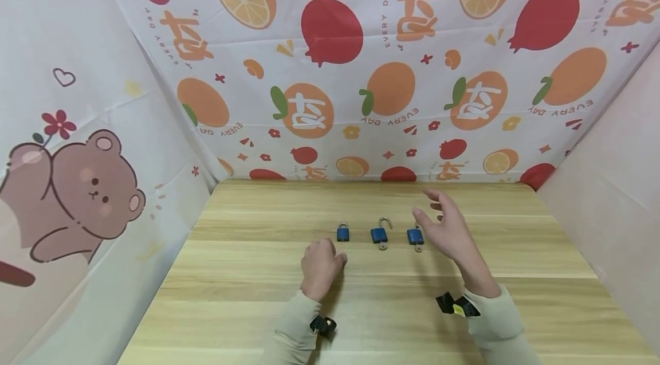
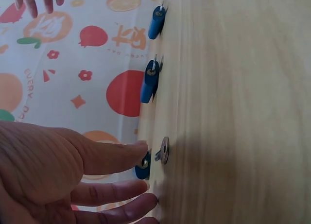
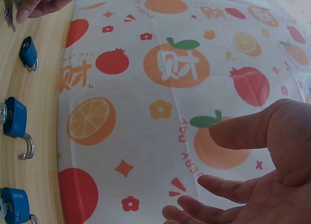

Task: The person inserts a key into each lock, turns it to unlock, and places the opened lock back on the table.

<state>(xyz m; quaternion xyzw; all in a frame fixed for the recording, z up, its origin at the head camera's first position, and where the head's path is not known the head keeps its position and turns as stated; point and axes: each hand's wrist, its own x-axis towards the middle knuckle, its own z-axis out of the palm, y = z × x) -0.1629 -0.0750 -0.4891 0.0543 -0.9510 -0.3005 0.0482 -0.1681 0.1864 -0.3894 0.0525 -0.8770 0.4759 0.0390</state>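
Observation:
My left hand [image 1: 321, 266] is low over the table, its thumb beside a small loose key [image 2: 165, 150] lying on the wood. Thumb and fingers stand apart, holding nothing. Just beyond it sits a blue padlock [image 1: 342, 234] with its shackle down and no key in it. A middle blue padlock [image 1: 378, 235] has its shackle swung out and a key [image 1: 382, 246] in its bottom. At the right lies another blue padlock [image 1: 415, 236], also with a key in it, its shackle partly hidden. Beside and above that one my right hand [image 1: 447, 228] hovers, fingers spread and empty.
The light wooden table [image 1: 232, 307] ends at the back against a fruit-printed cloth [image 1: 330, 90]. Pale cloth walls rise on both sides, the left one carrying a printed bear [image 1: 87, 199]. Dark camera straps [image 1: 323, 326] sit round both wrists.

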